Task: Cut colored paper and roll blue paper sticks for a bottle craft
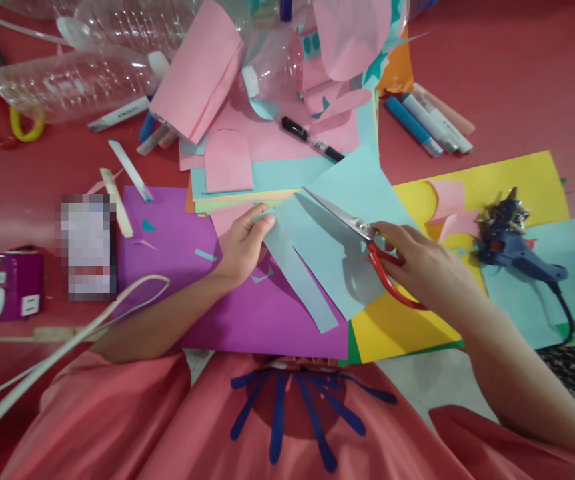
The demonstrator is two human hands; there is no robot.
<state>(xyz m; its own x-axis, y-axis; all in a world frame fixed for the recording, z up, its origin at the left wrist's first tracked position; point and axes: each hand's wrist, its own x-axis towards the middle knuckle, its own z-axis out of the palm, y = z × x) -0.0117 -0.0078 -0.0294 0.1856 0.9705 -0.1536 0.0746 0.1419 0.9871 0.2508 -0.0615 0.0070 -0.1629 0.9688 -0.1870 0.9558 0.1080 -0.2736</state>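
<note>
My left hand (245,245) pinches the upper left part of a light blue sheet (352,227) between thumb and fingers. A narrow strip (301,283) hangs from the sheet below that hand, parted from the rest by a long cut. In my right hand (417,263) are scissors (352,222) with red and yellow handles. Their blades point up and left, with the tip at the sheet near the strip's top end. Purple paper (267,327) lies under the strip, and yellow paper (402,330) under the sheet's right side.
A glue gun (517,247) lies at the right on light blue paper. Plastic bottles (77,80) and a pink paper roll (200,73) are at the back. Markers (430,123) lie at the back right. At the left are a phone (90,247), a purple socket box (10,287) and a white cable (77,347).
</note>
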